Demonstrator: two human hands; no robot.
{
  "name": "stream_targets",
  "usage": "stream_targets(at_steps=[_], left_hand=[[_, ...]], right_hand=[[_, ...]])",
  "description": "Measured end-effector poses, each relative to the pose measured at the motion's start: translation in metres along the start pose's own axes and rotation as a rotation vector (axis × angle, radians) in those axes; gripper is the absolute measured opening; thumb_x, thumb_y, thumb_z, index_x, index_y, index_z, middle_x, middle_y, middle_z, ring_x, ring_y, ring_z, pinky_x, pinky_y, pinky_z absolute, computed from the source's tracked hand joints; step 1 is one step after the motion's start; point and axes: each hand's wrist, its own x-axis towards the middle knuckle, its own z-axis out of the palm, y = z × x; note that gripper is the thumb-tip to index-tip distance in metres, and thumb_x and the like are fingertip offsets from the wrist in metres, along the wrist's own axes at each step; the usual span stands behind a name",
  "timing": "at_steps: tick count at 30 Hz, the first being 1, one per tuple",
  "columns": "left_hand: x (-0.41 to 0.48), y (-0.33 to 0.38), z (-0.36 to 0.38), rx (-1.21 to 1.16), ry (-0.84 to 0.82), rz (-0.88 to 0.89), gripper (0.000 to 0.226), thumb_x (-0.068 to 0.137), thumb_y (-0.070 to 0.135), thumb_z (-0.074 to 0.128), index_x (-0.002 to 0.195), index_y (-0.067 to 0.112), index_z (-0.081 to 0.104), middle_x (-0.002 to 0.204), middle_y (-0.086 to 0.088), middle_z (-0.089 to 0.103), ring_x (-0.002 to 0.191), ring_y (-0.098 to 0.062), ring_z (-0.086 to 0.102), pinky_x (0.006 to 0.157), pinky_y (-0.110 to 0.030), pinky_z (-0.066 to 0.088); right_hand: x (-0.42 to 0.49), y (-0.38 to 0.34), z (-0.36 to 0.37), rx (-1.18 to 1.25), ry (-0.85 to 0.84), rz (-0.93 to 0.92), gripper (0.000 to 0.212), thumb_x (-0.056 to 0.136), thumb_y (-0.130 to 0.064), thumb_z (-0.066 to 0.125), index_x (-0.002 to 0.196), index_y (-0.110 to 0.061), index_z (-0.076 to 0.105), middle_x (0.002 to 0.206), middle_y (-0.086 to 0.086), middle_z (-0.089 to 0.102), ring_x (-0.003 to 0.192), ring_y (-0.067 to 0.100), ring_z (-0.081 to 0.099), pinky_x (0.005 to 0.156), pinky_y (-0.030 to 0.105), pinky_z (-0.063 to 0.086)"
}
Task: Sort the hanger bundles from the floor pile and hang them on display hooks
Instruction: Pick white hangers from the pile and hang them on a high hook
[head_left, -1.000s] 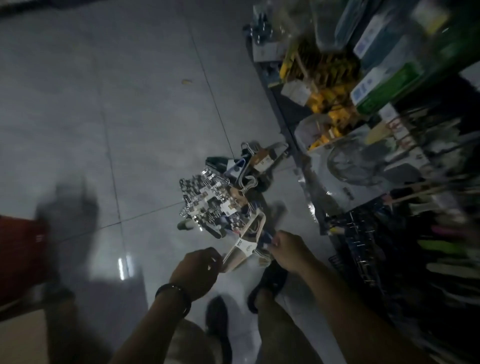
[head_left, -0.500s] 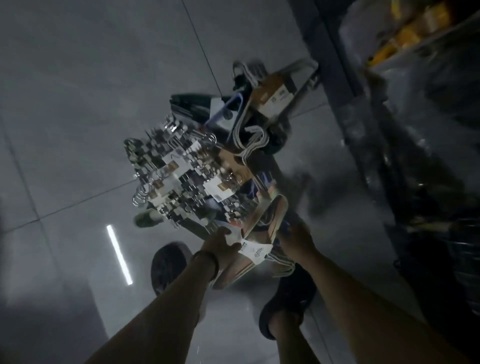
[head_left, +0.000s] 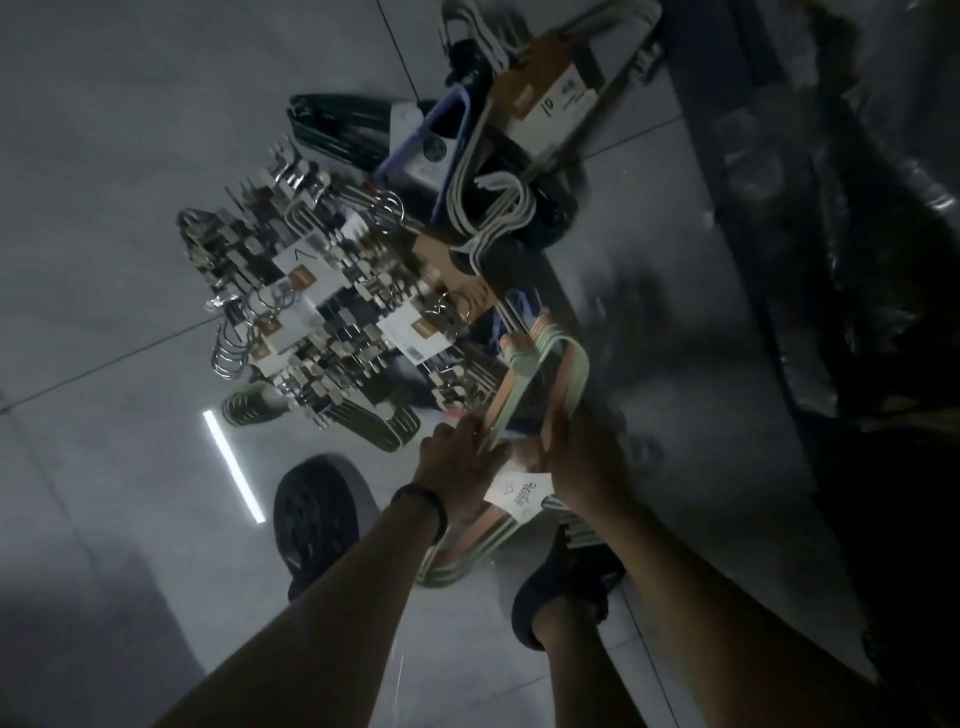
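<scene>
Underneath everything, a grey tiled floor (head_left: 130, 130) is seen, with a bright strip of light reflected on it. A dark rack (head_left: 857, 260) is ranged along its right side, its contents too dim to be made out. The pile (head_left: 332, 312) is spread on the floor near the middle: chrome clip hangers with white cards are heaped at its left, while white, blue and dark green hangers are stacked at its far end, close to the rack. Both forearms are stretched forward and down from the lower edge, converging on the pile's near end. Between them a bundle (head_left: 558, 358) of peach and pale green hangers is held, its far end reaching over the pile's near edge and its near end hanging above the right shoe (head_left: 566, 592); the left shoe (head_left: 317, 514) is planted just beside the left forearm. The bundle's left edge is gripped by the left hand (head_left: 457, 462), knuckles up, fingers curled and pressed together. Its right edge is clasped by the right hand (head_left: 582, 457), fingers wrapped round the hangers; how the thumb lies cannot be told. A white tag (head_left: 519, 493) is seen on the bundle between the wrists, and a dark wristband (head_left: 423, 501) is worn on the left wrist.
</scene>
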Motion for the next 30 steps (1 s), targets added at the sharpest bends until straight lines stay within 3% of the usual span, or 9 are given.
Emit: stream_targets(at_steps=[2,5,7,10,13,15,19,24,30], left_hand=[[-0.012,0.008,-0.007,-0.152,0.06,0.031,0.026,0.099,0.06,0.051,0.108,0.036,0.054,0.102,0.0,0.067,0.09,-0.019,0.064,0.079,-0.043,0.056],[-0.024,0.012,-0.025,-0.335,0.2,0.026,0.023,0.104,0.056,0.046,0.108,0.036,0.058,0.092,0.008,0.074,0.081,-0.013,0.071,0.075,-0.047,0.061],[-0.026,0.01,-0.041,-0.425,0.284,0.012,0.028,0.101,0.059,0.044,0.107,0.036,0.059,0.093,0.005,0.076,0.082,-0.018,0.073,0.075,-0.051,0.063],[-0.02,0.006,-0.068,-0.545,0.384,-0.014,0.028,0.102,0.056,0.044,0.108,0.035,0.063,0.098,0.004,0.078,0.087,-0.021,0.076,0.072,-0.049,0.065],[-0.006,-0.005,-0.092,-0.575,0.476,-0.046,0.039,0.105,0.054,0.044,0.122,0.029,0.067,0.104,0.005,0.078,0.09,-0.024,0.075,0.068,-0.051,0.064],[0.003,-0.014,-0.101,-0.573,0.495,-0.062,0.047,0.105,0.058,0.042,0.127,0.025,0.068,0.105,0.002,0.076,0.09,-0.026,0.074,0.061,-0.04,0.063],[0.02,-0.033,-0.103,-0.582,0.499,-0.091,0.047,0.107,0.052,0.044,0.119,0.016,0.072,0.101,-0.007,0.076,0.078,-0.018,0.072,0.044,-0.014,0.051],[0.022,-0.038,-0.099,-0.594,0.52,-0.086,0.052,0.105,0.058,0.044,0.112,0.016,0.073,0.098,-0.007,0.075,0.087,-0.022,0.071,0.076,-0.043,0.063],[0.0,-0.033,-0.097,-0.83,0.531,-0.089,0.05,0.093,0.071,0.051,0.1,0.025,0.07,0.081,-0.004,0.068,0.08,-0.028,0.066,0.073,-0.044,0.057]], right_hand=[[-0.004,-0.006,-0.015,-0.008,0.046,-0.127,0.018,0.109,-0.035,0.043,0.095,-0.025,0.049,0.089,0.0,0.065,0.088,0.022,0.068,0.072,0.031,0.046],[-0.007,-0.024,-0.049,0.09,0.013,-0.26,0.028,0.105,-0.033,0.048,0.12,-0.01,0.052,0.092,0.015,0.067,0.078,0.036,0.067,0.065,0.038,0.054],[0.003,-0.035,-0.066,0.248,0.043,-0.373,0.036,0.107,-0.037,0.049,0.121,-0.007,0.061,0.089,0.018,0.072,0.075,0.037,0.071,0.065,0.045,0.061],[0.037,-0.066,-0.088,0.407,0.194,-0.222,0.026,0.105,-0.034,0.055,0.097,-0.013,0.068,0.087,0.007,0.074,0.082,0.026,0.071,0.076,0.045,0.059],[0.087,-0.09,-0.087,0.249,0.1,-0.116,0.016,0.102,-0.024,0.06,0.112,-0.013,0.067,0.112,0.011,0.072,0.1,0.027,0.065,0.081,0.031,0.046],[0.117,-0.105,-0.074,0.224,-0.027,-0.096,0.028,0.1,-0.024,0.063,0.125,-0.013,0.065,0.124,0.01,0.069,0.11,0.027,0.064,0.083,0.029,0.044],[0.149,-0.131,-0.047,0.258,-0.194,-0.026,0.027,0.097,-0.021,0.067,0.122,-0.013,0.062,0.102,0.006,0.07,0.085,0.023,0.066,0.077,0.031,0.047],[0.146,-0.129,-0.032,0.101,-0.211,-0.197,0.022,0.088,-0.028,0.073,0.109,-0.024,0.066,0.104,0.001,0.068,0.098,0.024,0.065,0.086,0.039,0.053],[0.086,-0.147,-0.078,0.064,-0.036,-0.487,0.05,0.086,-0.041,0.077,0.128,-0.018,0.06,0.125,0.005,0.067,0.112,0.026,0.063,0.092,0.037,0.052]])
